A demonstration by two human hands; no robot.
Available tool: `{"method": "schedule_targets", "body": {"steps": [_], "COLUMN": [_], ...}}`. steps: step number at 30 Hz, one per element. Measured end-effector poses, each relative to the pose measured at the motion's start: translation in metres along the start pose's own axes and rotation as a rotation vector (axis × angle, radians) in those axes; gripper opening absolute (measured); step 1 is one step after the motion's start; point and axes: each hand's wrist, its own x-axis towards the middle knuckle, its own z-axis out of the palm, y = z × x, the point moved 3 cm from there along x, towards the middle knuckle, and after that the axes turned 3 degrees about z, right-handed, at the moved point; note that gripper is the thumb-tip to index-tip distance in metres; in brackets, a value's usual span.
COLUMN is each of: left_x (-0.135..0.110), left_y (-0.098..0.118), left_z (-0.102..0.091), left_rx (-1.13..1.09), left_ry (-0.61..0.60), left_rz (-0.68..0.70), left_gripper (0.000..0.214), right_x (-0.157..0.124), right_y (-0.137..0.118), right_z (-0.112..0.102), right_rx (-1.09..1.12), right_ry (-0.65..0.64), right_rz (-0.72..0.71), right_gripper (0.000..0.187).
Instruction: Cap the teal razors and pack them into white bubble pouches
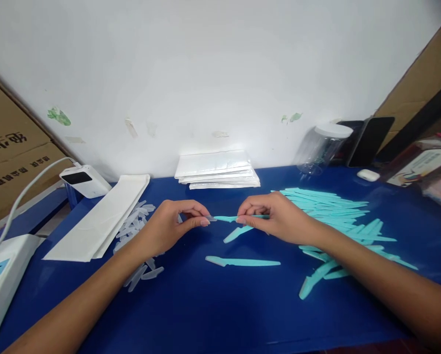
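Above the middle of the blue table, my right hand [268,212] pinches a turquoise eyebrow razor [225,219] by its handle. My left hand [176,221] is closed on a small clear blade cap [212,218], which meets the razor's blade end; how far the cap covers the blade I cannot tell. Below my hands lies a single razor [246,262], and another razor [238,233] is partly under my right hand. A heap of turquoise razors [338,211] spreads beyond and beneath my right forearm. Loose clear caps [134,221] are piled by my left hand, partly hidden by it.
White flat packets [216,169] are stacked against the wall, with long white sleeves [98,221] at left. Nearby are a white power bank [85,180] with a cable and a power strip [12,280]. At right stand a clear jar [321,150], a phone [371,140] and a bottle [423,157].
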Motion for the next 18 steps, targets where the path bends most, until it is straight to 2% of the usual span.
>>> {"method": "schedule_targets", "body": {"steps": [5, 14, 18], "left_x": [-0.003, -0.011, -0.01], "left_y": [0.007, 0.014, 0.014], "left_z": [0.003, 0.021, 0.018], "left_rx": [-0.02, -0.139, -0.039], "left_ry": [0.025, 0.037, 0.041], "left_rz": [0.0, -0.04, 0.036], "left_gripper": [0.02, 0.019, 0.024], "right_x": [-0.002, -0.008, -0.007], "right_y": [-0.004, -0.013, -0.014], "right_z": [0.005, 0.017, 0.018], "right_rx": [-0.011, 0.025, -0.006], "right_ry": [-0.012, -0.066, -0.057], "right_rz": [0.0, -0.029, -0.02], "right_gripper": [0.019, 0.02, 0.02]}}
